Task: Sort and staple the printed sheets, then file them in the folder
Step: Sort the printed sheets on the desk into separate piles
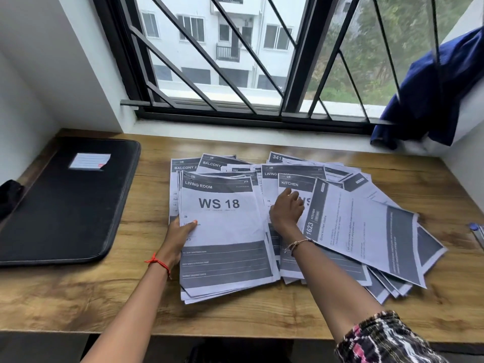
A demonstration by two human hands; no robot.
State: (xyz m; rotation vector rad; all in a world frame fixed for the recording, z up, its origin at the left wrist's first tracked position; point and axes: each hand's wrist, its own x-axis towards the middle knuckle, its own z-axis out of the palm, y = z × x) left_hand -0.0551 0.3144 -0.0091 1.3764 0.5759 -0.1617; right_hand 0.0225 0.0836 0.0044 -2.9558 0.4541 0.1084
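Many printed sheets lie spread over the middle of the wooden desk (78, 297). On the left is a stack topped by a "LIVING ROOM WS 18" sheet (222, 231); my left hand (180, 233) grips its left edge, thumb on top. My right hand (286, 209) rests with fingers down on a "KITCHEN" sheet (293, 184) in the middle of the pile. A tilted "1623 KITCHEN" sheet (366, 237) overlaps the pile to the right. The black zip folder (60, 205), closed and bearing a white label, lies flat at the left. No stapler is visible.
A barred window and sill run along the back. A blue cloth (432, 95) hangs at the right of the sill. A pen-like object (478, 233) pokes in at the desk's right edge. A dark object (9, 195) sits at the far left.
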